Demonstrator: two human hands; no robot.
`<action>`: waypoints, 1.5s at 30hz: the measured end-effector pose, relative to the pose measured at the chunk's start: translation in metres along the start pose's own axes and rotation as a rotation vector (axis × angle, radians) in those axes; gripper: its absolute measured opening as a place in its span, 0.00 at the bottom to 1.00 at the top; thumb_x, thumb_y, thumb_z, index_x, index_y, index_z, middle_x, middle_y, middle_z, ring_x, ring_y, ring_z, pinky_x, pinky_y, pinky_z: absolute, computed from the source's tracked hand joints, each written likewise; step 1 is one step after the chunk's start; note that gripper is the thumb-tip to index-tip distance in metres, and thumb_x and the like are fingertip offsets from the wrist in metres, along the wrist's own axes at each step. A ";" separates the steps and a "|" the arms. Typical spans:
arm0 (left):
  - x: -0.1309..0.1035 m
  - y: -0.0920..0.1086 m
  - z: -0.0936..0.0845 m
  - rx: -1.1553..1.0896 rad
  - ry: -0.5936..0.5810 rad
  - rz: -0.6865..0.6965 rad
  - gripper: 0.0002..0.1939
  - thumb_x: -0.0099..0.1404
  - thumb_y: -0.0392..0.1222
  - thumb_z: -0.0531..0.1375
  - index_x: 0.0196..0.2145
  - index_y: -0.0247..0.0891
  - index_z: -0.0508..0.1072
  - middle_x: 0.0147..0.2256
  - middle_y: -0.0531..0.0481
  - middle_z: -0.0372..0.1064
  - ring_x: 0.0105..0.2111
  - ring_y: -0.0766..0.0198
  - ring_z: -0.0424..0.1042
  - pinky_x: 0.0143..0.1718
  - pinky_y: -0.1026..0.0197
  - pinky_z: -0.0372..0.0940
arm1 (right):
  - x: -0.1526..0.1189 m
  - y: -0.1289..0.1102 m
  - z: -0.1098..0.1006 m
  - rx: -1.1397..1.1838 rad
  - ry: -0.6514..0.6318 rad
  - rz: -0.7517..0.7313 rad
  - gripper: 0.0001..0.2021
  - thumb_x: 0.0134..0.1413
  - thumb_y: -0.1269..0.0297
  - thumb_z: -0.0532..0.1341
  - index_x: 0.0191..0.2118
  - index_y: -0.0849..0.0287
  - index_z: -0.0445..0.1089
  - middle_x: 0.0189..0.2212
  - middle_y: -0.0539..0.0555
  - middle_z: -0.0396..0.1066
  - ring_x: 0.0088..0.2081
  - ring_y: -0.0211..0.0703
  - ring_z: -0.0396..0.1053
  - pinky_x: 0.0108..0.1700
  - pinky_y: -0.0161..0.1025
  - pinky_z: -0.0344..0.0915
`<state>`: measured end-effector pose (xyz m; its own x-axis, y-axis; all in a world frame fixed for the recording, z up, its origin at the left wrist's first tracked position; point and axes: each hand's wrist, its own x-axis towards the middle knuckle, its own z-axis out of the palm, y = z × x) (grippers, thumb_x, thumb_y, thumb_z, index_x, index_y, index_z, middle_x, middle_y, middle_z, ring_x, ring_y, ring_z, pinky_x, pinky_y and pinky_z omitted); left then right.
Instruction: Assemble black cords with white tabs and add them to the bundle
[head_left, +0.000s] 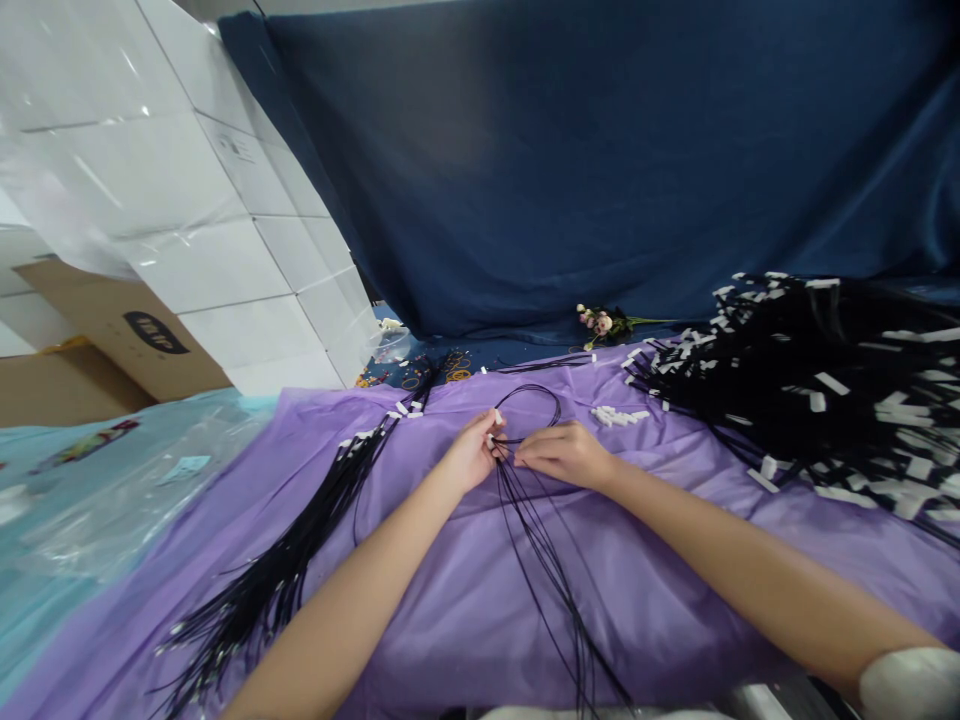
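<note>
Several thin black cables [551, 560] with small white connectors run between my hands over the purple cloth. My left hand [474, 455] is closed around them near white connectors [493, 438]. Close by on the right, my right hand [566, 455] pinches the same cables with its fingertips. A loop of cable [556, 400] arches above the hands, and the loose ends hang down toward the front edge. To the left lies a bundle of black cables [322, 520] with white connectors at its top. Behind my right hand sits a small pile of white connectors [619, 415].
A large heap of black cables with white tags [795, 380] covers the right side. White boxes [247, 270] and an open brown carton [127, 320] stand at left. Flowers [600, 320] and rubber bands [457, 365] lie at the back before a dark blue curtain [562, 160].
</note>
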<state>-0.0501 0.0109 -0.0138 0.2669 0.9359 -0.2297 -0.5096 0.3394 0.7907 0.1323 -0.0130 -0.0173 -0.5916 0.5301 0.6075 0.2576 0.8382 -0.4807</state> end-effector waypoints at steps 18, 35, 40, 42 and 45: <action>0.002 -0.004 -0.002 0.007 -0.003 0.041 0.11 0.54 0.40 0.64 0.29 0.35 0.64 0.26 0.55 0.62 0.21 0.73 0.63 0.19 0.69 0.54 | 0.012 0.011 -0.025 0.914 0.976 0.641 0.18 0.41 0.48 0.66 0.31 0.58 0.68 0.26 0.47 0.65 0.22 0.31 0.63 0.20 0.29 0.62; -0.002 -0.006 0.001 0.170 -0.041 0.066 0.15 0.50 0.43 0.66 0.32 0.39 0.65 0.27 0.57 0.61 0.20 0.73 0.62 0.20 0.68 0.54 | 0.008 -0.008 -0.026 0.834 0.417 0.582 0.15 0.48 0.50 0.63 0.28 0.59 0.70 0.17 0.44 0.56 0.16 0.28 0.50 0.17 0.28 0.47; -0.006 -0.002 0.004 0.193 -0.106 0.033 0.12 0.52 0.44 0.65 0.30 0.39 0.65 0.26 0.57 0.60 0.21 0.73 0.62 0.20 0.68 0.54 | 0.006 -0.006 -0.018 0.295 0.256 0.362 0.13 0.53 0.56 0.60 0.30 0.60 0.75 0.26 0.52 0.71 0.28 0.38 0.65 0.30 0.34 0.60; -0.007 -0.002 0.004 0.186 -0.121 0.031 0.12 0.52 0.43 0.64 0.31 0.39 0.66 0.27 0.57 0.61 0.21 0.72 0.63 0.20 0.67 0.55 | 0.005 -0.004 -0.017 0.190 0.260 0.340 0.12 0.55 0.57 0.59 0.32 0.60 0.75 0.28 0.52 0.73 0.28 0.38 0.66 0.31 0.35 0.61; -0.006 -0.002 0.002 0.164 -0.148 0.026 0.11 0.53 0.42 0.64 0.31 0.39 0.66 0.27 0.56 0.61 0.22 0.72 0.63 0.20 0.67 0.55 | 0.003 -0.001 -0.015 0.071 0.301 0.330 0.11 0.55 0.58 0.59 0.34 0.59 0.75 0.30 0.52 0.74 0.26 0.37 0.66 0.29 0.33 0.60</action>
<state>-0.0490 0.0044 -0.0134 0.3786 0.9161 -0.1317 -0.3812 0.2840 0.8798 0.1419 -0.0104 -0.0059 -0.2354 0.7897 0.5665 0.3358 0.6131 -0.7151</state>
